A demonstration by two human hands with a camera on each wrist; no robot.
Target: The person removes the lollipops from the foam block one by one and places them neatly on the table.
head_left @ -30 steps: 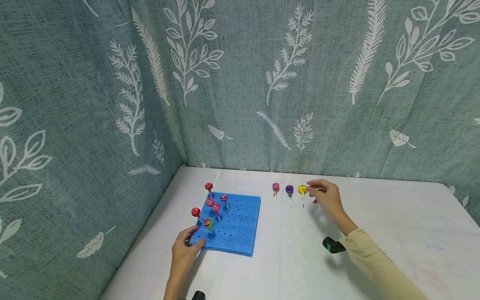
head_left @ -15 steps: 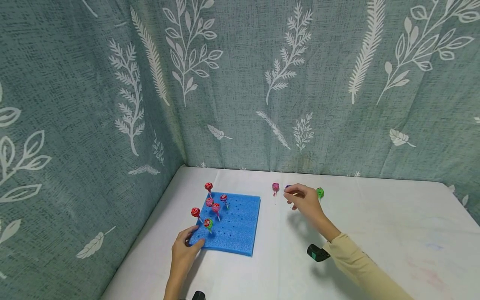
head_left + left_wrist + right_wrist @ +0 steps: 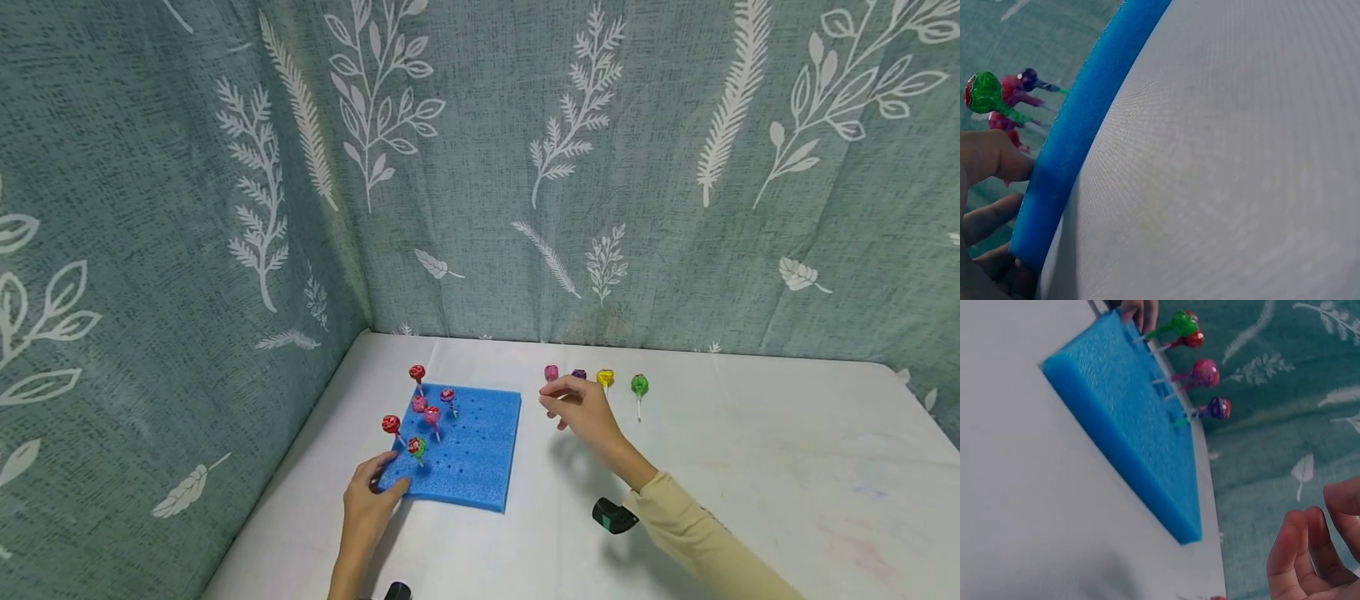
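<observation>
A blue foam board [image 3: 480, 454] dotted with holes lies on the table. Several wrapped lollipops stand upright in its left part, among them a red-and-green one [image 3: 417, 447] and a purple one [image 3: 447, 396]. My left hand [image 3: 369, 502] grips the board's near left corner, thumb on the near side. Right of the board lie a pink lollipop [image 3: 551, 372], a dark purple one [image 3: 579, 375], a yellow one [image 3: 605, 378] and a green one [image 3: 639, 385]. Over the pink and purple ones hovers my right hand [image 3: 588, 414], partly hiding them; its bent fingers and thumb [image 3: 1342, 499] are apart, holding nothing.
A white cloth covers the table [image 3: 720, 500]. Behind and to the left hangs a green curtain [image 3: 480, 275] with white leaf prints. A black wrist device [image 3: 615, 516] sits under my right forearm.
My right hand has moved left from beside the yellow lollipop, past the purple one, to near the pink one. The green and yellow lollipops have come into sight. My left hand stays put.
</observation>
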